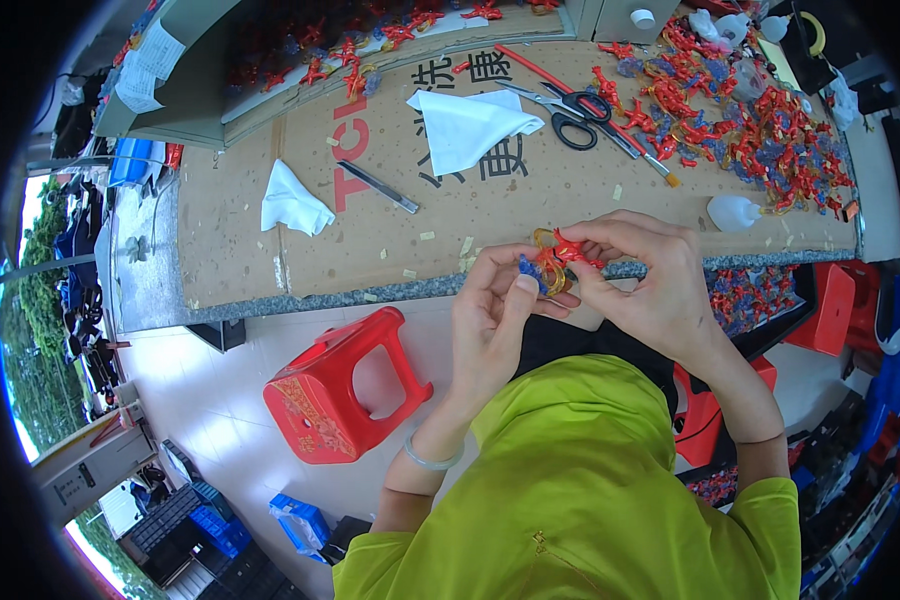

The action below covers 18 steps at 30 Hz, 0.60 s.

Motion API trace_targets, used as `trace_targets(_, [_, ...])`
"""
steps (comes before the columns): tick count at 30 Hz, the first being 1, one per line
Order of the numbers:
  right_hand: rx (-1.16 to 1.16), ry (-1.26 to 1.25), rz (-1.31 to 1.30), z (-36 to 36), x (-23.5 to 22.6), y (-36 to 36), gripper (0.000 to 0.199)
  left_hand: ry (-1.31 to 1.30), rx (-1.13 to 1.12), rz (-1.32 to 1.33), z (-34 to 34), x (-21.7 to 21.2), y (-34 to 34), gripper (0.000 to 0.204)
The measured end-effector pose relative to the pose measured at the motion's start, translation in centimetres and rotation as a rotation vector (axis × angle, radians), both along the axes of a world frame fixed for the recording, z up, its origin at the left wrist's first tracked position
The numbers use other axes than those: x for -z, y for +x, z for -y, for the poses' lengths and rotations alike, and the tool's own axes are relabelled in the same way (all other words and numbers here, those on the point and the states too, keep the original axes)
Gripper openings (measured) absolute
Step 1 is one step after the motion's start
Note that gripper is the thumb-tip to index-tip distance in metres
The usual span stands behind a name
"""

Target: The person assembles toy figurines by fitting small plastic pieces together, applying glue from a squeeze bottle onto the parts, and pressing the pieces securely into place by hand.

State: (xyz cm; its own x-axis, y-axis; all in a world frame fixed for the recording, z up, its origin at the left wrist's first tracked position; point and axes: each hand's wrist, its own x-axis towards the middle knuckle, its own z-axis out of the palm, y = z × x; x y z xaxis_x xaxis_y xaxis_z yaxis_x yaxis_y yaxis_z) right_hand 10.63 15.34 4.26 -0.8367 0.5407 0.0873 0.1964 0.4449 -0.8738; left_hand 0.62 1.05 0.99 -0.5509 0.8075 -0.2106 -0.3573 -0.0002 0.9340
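Both hands are pinching one small red, blue and gold toy (pixel 553 262) over the table edge (pixel 370 293): left hand (pixel 495 315) at seven o'clock, right hand (pixel 650 280) at three. It looks light, stiff and spindly, best gripped by its body. Scissors (pixel 570 110) are lying at twelve.

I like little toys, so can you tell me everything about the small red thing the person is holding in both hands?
The small red figure is a tiny, spiky-looking piece, shiny like plastic, with a golden ring part and a bit of blue beside it. It is held up in the air just in front of the table edge, not resting on anything. The left hand pinches it from below and the right hand from the right, fingertips touching it. Finer details are too small to tell.
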Motion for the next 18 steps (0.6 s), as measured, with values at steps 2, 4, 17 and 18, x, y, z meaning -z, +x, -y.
trace_targets(2, [-0.005, 0.005, -0.010, 0.03, -0.09, -0.03, 0.026, 0.016, 0.004, 0.021, 0.06, 0.11, -0.01, 0.030])
trace_targets(4, [-0.005, 0.013, -0.013, 0.08, -0.24, -0.09, 0.026, 0.021, 0.012, 0.009, 0.11, 0.10, 0.02, 0.031])
trace_targets(17, [-0.002, 0.149, -0.111, 0.68, 0.18, -0.32, 0.021, 0.007, -0.005, -0.095, 0.07, -0.48, 0.01, 0.034])
trace_targets(18, [-0.001, 0.149, -0.111, 0.71, 0.19, -0.31, 0.021, 0.025, 0.004, -0.087, 0.10, -0.56, -0.08, 0.031])
